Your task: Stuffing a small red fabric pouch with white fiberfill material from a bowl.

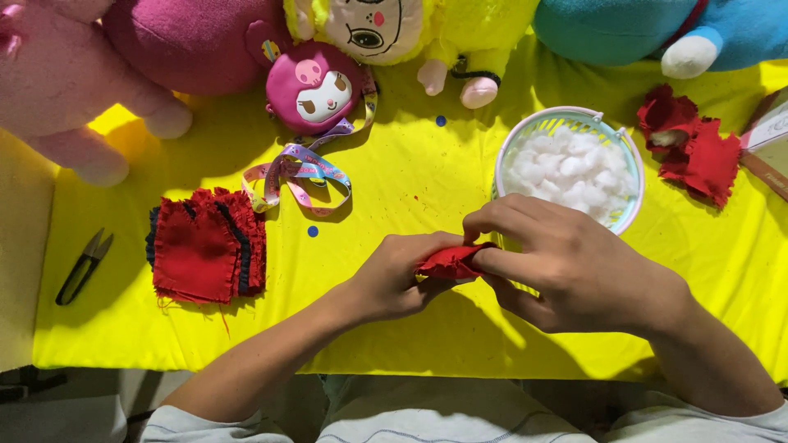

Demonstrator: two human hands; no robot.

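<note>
Both forearms are brought in from the lower edge and meet over the middle of the yellow cloth-covered table [427,189]. The left hand [402,275] is curled shut around one end of a small red fabric pouch [450,262]; the right hand [566,267] is arched above it, fingers bent, with the pouch's other end pinched between thumb and fingertips. The pouch is held just above the cloth, its long axis running roughly left to right, tilted slightly upward toward the right. Just behind the right hand, a round white plastic basket of white cotton stuffing [570,164] is seen. A stack of flat red fabric pieces [205,246] lies well apart to the left.
</note>
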